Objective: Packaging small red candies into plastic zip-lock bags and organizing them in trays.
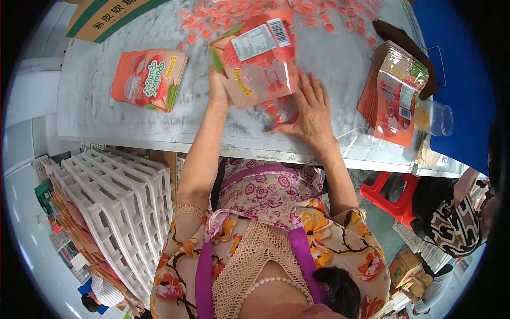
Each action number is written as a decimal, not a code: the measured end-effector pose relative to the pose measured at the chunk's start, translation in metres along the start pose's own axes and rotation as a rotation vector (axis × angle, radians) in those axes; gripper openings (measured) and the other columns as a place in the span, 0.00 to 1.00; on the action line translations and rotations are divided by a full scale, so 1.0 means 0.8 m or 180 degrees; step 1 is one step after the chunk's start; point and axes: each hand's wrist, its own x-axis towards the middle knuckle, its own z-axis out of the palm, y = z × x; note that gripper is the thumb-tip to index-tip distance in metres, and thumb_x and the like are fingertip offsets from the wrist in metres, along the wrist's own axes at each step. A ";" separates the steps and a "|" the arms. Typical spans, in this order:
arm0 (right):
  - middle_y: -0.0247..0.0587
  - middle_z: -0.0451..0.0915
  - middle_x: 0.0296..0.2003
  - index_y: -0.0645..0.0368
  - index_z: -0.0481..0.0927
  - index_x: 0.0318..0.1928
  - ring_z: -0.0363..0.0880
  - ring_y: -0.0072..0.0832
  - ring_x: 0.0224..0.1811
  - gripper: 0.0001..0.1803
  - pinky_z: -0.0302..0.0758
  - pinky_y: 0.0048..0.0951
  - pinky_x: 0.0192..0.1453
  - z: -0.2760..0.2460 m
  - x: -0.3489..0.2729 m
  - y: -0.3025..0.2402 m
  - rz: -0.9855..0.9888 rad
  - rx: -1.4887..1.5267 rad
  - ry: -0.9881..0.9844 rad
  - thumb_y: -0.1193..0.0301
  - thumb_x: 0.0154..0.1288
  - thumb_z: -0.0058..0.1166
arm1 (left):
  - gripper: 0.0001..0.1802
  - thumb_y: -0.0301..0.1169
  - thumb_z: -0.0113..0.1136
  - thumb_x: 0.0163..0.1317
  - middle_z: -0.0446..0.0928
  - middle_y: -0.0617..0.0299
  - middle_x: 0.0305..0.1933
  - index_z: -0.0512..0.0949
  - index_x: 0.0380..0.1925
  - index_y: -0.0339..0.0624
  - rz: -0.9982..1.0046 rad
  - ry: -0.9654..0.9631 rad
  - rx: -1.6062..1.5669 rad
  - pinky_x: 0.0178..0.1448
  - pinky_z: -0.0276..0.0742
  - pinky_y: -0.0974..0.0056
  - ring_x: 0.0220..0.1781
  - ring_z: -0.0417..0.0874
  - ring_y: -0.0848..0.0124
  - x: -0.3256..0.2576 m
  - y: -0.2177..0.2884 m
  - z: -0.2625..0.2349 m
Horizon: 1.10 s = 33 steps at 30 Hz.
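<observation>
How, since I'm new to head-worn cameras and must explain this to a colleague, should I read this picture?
There is no machine here: a person works with two bare hands. A wide fisheye camera on their head looks down, so picture left is their left, and straight edges bend near the rim.

The surface is a grey-white, streaked tabletop. The left hand holds a red-and-pink printed pouch by its side. The right hand is spread by the pouch's lower right corner, next to a few small red sweets in clear wrappers; whether it touches the pouch is hard to tell.

A heap of similar wrapped sweets lies farther away. Similar pouches lie in a stack at the left and an overlapping pile at the right.
</observation>
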 end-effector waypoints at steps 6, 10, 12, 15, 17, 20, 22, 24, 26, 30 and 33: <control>0.55 0.62 0.69 0.62 0.68 0.65 0.55 0.56 0.73 0.63 0.53 0.57 0.74 0.007 0.009 0.001 0.0023 0.0088 -0.0016 0.32 0.31 0.66 | 0.26 0.48 0.46 0.68 0.78 0.57 0.55 0.73 0.57 0.41 -0.0487 -0.0157 0.0004 0.57 0.77 0.59 0.55 0.80 0.63 -0.008 -0.006 0.041; 0.55 0.60 0.70 0.62 0.71 0.62 0.52 0.56 0.74 0.61 0.53 0.59 0.73 0.006 0.012 0.004 0.0010 0.0117 -0.0056 0.32 0.31 0.66 | 0.27 0.44 0.54 0.63 0.77 0.55 0.57 0.72 0.59 0.43 0.2161 -0.0603 0.4669 0.58 0.77 0.58 0.55 0.80 0.59 -0.003 0.018 0.037; 0.55 0.58 0.71 0.62 0.72 0.61 0.51 0.57 0.75 0.60 0.52 0.60 0.73 0.001 0.016 0.002 -0.0011 0.0085 -0.0094 0.32 0.32 0.65 | 0.27 0.41 0.56 0.62 0.78 0.54 0.57 0.72 0.60 0.43 0.1371 -0.0652 0.2740 0.58 0.78 0.58 0.54 0.80 0.58 -0.002 0.036 0.025; 0.55 0.54 0.73 0.62 0.73 0.60 0.49 0.59 0.75 0.59 0.53 0.64 0.72 -0.005 0.024 -0.003 0.0013 0.0134 -0.0054 0.33 0.30 0.67 | 0.28 0.35 0.62 0.59 0.79 0.51 0.56 0.71 0.60 0.41 -0.0235 -0.0542 -0.1093 0.58 0.79 0.58 0.52 0.82 0.55 -0.013 0.064 0.028; 0.56 0.52 0.73 0.56 0.71 0.63 0.48 0.61 0.75 0.59 0.53 0.68 0.70 -0.005 0.026 -0.006 0.0148 0.0282 0.0003 0.36 0.29 0.69 | 0.39 0.38 0.69 0.54 0.70 0.51 0.63 0.65 0.65 0.39 0.0891 -0.0467 0.0993 0.67 0.68 0.50 0.65 0.71 0.59 -0.037 0.107 0.076; 0.56 0.51 0.73 0.47 0.69 0.67 0.47 0.62 0.75 0.59 0.53 0.68 0.70 -0.006 0.045 -0.025 0.0251 0.0431 0.0013 0.38 0.29 0.71 | 0.46 0.45 0.75 0.44 0.69 0.51 0.64 0.66 0.63 0.39 0.3405 -0.0741 0.4185 0.65 0.70 0.52 0.65 0.71 0.60 -0.042 0.185 0.037; 0.55 0.51 0.74 0.43 0.67 0.68 0.47 0.61 0.75 0.59 0.53 0.68 0.71 0.001 0.060 -0.034 0.0132 0.0388 -0.0061 0.38 0.30 0.71 | 0.44 0.41 0.74 0.46 0.71 0.52 0.61 0.66 0.62 0.38 0.3501 -0.0576 0.3981 0.60 0.74 0.55 0.60 0.75 0.61 -0.058 0.227 0.045; 0.54 0.51 0.74 0.39 0.66 0.69 0.47 0.61 0.75 0.59 0.52 0.69 0.71 0.010 0.075 -0.043 -0.0012 0.0362 -0.0116 0.38 0.31 0.70 | 0.39 0.37 0.71 0.51 0.75 0.53 0.56 0.66 0.62 0.38 0.3573 -0.0465 0.3944 0.57 0.77 0.56 0.56 0.79 0.62 -0.090 0.267 0.046; 0.50 0.56 0.72 0.40 0.68 0.67 0.52 0.56 0.74 0.54 0.57 0.65 0.70 0.027 0.084 -0.049 -0.0349 0.0199 -0.0278 0.40 0.35 0.70 | 0.28 0.28 0.62 0.58 0.81 0.50 0.43 0.70 0.60 0.37 0.1972 0.0872 0.3285 0.48 0.80 0.60 0.43 0.84 0.57 -0.110 0.310 0.028; 0.44 0.72 0.60 0.43 0.78 0.55 0.67 0.47 0.65 0.36 0.66 0.54 0.64 0.023 0.062 -0.025 -0.0389 0.0247 -0.0419 0.46 0.43 0.68 | 0.22 0.22 0.53 0.62 0.81 0.43 0.34 0.73 0.58 0.38 0.1636 0.0334 0.6420 0.43 0.79 0.56 0.35 0.83 0.48 -0.109 0.242 0.077; 0.40 0.77 0.41 0.49 0.81 0.40 0.75 0.40 0.49 0.20 0.73 0.43 0.50 0.037 0.061 -0.036 -0.0847 0.0332 -0.0033 0.56 0.46 0.65 | 0.23 0.20 0.50 0.60 0.78 0.37 0.45 0.72 0.58 0.38 0.1596 -0.1018 0.6634 0.48 0.76 0.49 0.46 0.80 0.43 -0.090 0.138 0.062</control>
